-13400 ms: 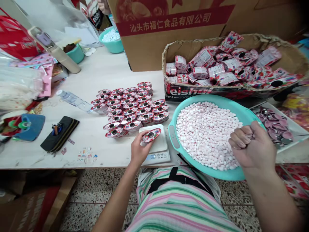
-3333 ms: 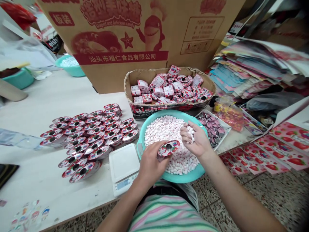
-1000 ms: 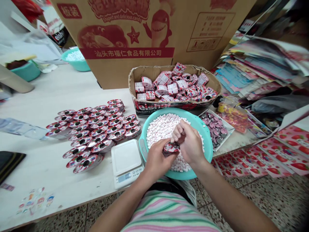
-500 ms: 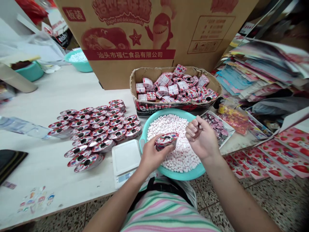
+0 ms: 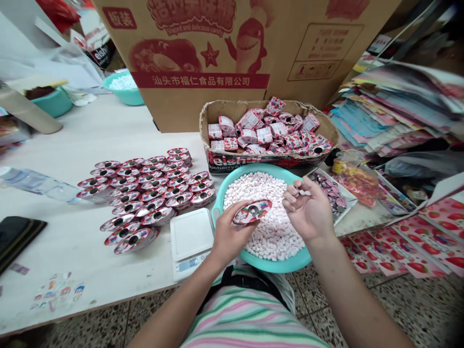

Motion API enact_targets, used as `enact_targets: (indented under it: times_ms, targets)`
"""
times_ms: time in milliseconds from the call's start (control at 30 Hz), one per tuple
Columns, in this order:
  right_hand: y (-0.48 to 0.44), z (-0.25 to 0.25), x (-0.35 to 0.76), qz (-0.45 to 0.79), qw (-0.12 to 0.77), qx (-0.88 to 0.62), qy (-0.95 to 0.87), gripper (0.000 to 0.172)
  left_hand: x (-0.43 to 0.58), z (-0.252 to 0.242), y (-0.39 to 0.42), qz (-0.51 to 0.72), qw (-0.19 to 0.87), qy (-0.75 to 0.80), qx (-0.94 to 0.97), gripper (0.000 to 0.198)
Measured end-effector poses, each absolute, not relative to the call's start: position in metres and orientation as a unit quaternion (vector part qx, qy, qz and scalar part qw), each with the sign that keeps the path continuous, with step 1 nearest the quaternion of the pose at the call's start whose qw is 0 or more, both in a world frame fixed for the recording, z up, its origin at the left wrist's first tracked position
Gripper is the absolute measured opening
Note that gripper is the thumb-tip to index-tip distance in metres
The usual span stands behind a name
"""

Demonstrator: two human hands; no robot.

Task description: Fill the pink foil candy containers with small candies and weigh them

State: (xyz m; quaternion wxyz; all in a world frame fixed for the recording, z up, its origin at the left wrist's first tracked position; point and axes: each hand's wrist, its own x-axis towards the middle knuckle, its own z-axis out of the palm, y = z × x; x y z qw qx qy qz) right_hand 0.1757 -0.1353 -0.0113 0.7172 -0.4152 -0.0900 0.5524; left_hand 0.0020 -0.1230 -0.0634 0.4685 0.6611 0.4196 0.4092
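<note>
My left hand grips a small oval candy box, red and pink with a round hole in its top, tilted over the basin. Beside it, palm up with curled fingers, my right hand holds a few small white candies at the fingertips. Below both hands is a turquoise basin with many white-pink candies. Rows of similar oval boxes stand on the table to the left, their holes facing up. A white digital scale sits against the basin's left side.
Behind the basin stands a cut-down carton of more candy boxes, before a large cardboard box. To the right are a tray of round lids, a bag of coloured candy and stacked printed sheets. A plastic bottle lies left.
My right hand has turned and its fingers have loosened, so the white candies now show. The oval box in my left hand has tipped so its top faces me more. The view has shifted slightly.
</note>
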Motion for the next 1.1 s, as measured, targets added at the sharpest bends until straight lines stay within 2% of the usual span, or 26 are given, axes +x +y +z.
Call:
enact_targets:
  times_ms: [200,333,600,733,833,933,1100]
  targets:
    - [-0.149,-0.025,0.188,0.521,0.702,-0.475,-0.101,0.026,-0.024,-0.057,-0.130,0.445,0.477,0.451,0.609,0.040]
    - [-0.164,-0.046,0.195,0.459,0.668,-0.568,-0.144,0.026,-0.072,-0.068,-0.139,0.488,0.426,0.539,0.538,0.043]
    - [-0.188,-0.094,0.199,0.440,0.484,-0.719,-0.233,0.033,-0.133,-0.119,-0.146,0.455,0.391,0.606,0.523,0.043]
    - [-0.194,-0.103,0.202,0.351,0.310,-0.805,-0.364,0.035,-0.138,-0.129,-0.143,0.406,0.385,0.594,0.578,0.040]
    - [-0.196,-0.100,0.197,0.267,0.194,-0.839,-0.432,0.035,-0.147,-0.129,-0.144,0.387,0.345,0.582,0.627,0.057]
    - [-0.198,-0.092,0.189,0.228,0.177,-0.848,-0.445,0.034,-0.161,-0.128,-0.152,0.410,0.297,0.588,0.631,0.075]
    - [-0.204,-0.087,0.182,0.203,0.193,-0.831,-0.481,0.030,-0.183,-0.139,-0.177,0.499,0.258,0.616,0.552,0.042]
